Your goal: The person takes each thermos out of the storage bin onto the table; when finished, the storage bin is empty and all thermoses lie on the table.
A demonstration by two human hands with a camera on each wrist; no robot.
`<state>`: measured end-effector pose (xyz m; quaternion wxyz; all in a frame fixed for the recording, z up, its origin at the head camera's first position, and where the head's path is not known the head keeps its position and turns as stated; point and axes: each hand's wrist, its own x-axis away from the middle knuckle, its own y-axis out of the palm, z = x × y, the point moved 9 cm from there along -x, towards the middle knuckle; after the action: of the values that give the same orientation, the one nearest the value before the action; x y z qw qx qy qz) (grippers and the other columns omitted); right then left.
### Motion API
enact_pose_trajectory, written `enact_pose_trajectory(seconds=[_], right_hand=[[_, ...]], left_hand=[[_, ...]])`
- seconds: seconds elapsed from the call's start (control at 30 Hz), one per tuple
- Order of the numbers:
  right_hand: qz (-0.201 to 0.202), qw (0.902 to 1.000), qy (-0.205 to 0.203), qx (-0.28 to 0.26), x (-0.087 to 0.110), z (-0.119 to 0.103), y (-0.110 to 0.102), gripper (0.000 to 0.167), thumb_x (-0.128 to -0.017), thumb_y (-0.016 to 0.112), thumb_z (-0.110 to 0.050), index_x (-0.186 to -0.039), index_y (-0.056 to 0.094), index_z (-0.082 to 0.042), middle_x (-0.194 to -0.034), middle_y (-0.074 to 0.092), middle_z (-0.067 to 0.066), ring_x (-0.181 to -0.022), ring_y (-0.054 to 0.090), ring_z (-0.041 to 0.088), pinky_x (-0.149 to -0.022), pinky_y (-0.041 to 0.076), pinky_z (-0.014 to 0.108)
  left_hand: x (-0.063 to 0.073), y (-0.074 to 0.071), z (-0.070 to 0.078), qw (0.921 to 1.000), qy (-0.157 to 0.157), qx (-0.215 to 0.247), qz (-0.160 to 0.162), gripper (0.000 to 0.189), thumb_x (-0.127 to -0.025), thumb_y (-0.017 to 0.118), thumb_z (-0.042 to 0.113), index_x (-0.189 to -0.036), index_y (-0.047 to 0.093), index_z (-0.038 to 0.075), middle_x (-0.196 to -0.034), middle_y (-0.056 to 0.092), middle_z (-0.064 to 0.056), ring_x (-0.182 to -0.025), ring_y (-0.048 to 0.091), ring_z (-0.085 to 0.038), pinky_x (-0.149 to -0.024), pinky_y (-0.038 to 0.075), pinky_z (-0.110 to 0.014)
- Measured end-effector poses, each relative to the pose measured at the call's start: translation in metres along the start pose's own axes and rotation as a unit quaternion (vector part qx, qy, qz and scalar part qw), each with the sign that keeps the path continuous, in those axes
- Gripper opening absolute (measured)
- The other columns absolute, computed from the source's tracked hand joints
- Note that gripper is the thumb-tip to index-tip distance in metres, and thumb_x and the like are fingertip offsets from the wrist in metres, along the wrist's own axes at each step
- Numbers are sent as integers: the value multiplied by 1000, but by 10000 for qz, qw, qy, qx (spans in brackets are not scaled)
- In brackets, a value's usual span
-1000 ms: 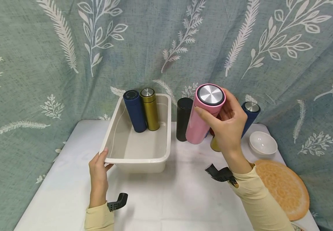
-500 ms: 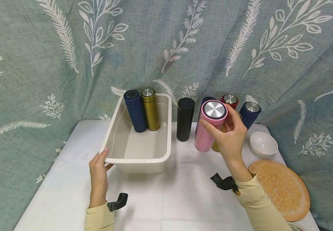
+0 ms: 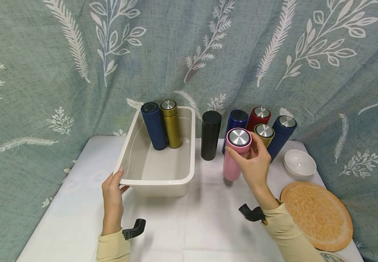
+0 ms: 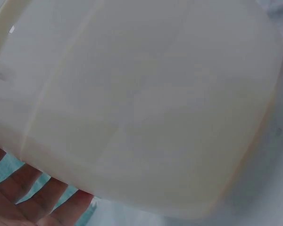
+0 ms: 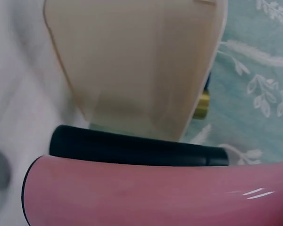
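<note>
My right hand [image 3: 256,162] grips a pink thermos bottle [image 3: 232,165] near its silver-topped lid. The bottle is almost upright, its base slightly above the table with a shadow below. In the right wrist view the pink bottle [image 5: 146,195] crosses the bottom, in front of the black bottle [image 5: 132,147]. My left hand [image 3: 111,193] holds the near left corner of a cream plastic tub [image 3: 159,182], fingers under the rim. Inside the tub a navy bottle [image 3: 154,127] and a gold bottle [image 3: 172,127] lean against the far wall. The left wrist view shows mostly the tub's outside [image 4: 146,103].
Behind the pink bottle stand a black bottle [image 3: 211,136], a blue bottle [image 3: 238,118], a red bottle [image 3: 258,118], another gold bottle [image 3: 264,131] and a navy bottle [image 3: 282,133]. A white bowl [image 3: 299,163] and a round orange mat [image 3: 317,214] lie to the right.
My right hand has moved the pink bottle down and toward me, first rightward, then slightly left. The bottles behind it have come into view. The left hand and tub stay put.
</note>
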<state>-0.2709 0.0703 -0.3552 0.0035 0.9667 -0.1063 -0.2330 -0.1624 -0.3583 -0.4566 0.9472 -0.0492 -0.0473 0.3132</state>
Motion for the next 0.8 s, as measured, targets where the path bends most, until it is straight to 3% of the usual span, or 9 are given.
enact_pose_trajectory(seconds=[0.4, 0.8], right_hand=[[47, 9989, 363, 289, -1, 33, 3, 72, -69, 90, -1, -134, 59, -4, -130, 66, 13, -114, 61, 4, -98, 48, 10], [126, 9958, 780, 461, 1, 58, -2, 70, -75, 89, -11, -136, 56, -7, -134, 64, 7, -123, 61, 15, -104, 47, 16]], left_hand=[[0, 0, 0, 10000, -7, 2, 15, 53, -104, 46, 44, -142, 58, 10, -138, 59, -12, -113, 57, -15, -76, 50, -10], [0, -1, 0, 9999, 55, -158, 12, 52, -104, 45, 45, -143, 57, 13, -142, 59, -11, -114, 55, -14, -76, 50, -9]])
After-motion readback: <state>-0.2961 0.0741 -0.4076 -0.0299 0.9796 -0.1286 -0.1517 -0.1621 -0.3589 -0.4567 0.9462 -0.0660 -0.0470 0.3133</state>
